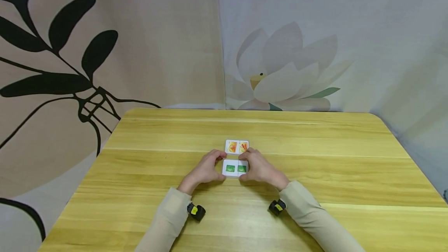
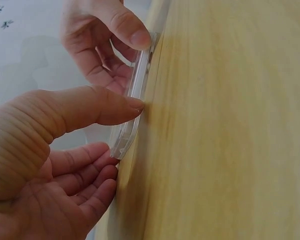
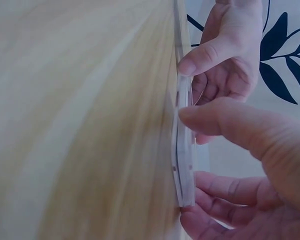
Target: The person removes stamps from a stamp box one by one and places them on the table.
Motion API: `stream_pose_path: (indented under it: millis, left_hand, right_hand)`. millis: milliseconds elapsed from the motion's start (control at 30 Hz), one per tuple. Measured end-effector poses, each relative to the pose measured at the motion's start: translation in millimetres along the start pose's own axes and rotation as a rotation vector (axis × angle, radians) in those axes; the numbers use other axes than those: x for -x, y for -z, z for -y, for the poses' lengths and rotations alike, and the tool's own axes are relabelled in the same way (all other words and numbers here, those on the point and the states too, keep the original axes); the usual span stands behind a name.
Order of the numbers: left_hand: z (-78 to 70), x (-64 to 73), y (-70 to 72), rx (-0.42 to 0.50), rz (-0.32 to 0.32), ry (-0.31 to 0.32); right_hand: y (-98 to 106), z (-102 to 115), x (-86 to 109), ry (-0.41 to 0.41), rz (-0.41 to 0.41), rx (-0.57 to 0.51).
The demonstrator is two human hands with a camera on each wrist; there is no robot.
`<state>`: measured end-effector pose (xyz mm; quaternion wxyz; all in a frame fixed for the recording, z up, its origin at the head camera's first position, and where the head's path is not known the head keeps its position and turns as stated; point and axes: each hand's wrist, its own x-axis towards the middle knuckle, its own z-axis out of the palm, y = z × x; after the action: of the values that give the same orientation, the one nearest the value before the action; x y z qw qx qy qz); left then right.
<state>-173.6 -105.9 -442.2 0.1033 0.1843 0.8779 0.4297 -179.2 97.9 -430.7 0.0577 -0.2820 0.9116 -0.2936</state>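
On tbl (image 1: 336, 154) | 1 far case (image 1: 237, 146) | 1 nr case (image 1: 235, 169) | LH (image 1: 205, 169), RH (image 1: 261, 169) grip: pinching latter

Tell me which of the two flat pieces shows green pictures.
The near piece, between the left hand and right hand; the far piece shows orange pictures.

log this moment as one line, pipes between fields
left hand: grips green-picture case, left end | right hand: grips its right end | orange-picture case: lies just beyond on wooden table
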Motion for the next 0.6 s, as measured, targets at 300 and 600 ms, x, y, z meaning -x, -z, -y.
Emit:
stream_pose_path:
  millis: [300, 600]
  left_hand:
    - [1.4, -0.4, -0.7, -0.006, 0.004, -0.003]
    - [0.3, -0.1, -0.8, -0.019, 0.005, -0.005]
  right_hand:
    - [-0.7, -0.7, 0.3, -0.006, 0.003, -0.003]
    - [-0.6, -0.4, 0.7, -0.011, -0.001, 0.002]
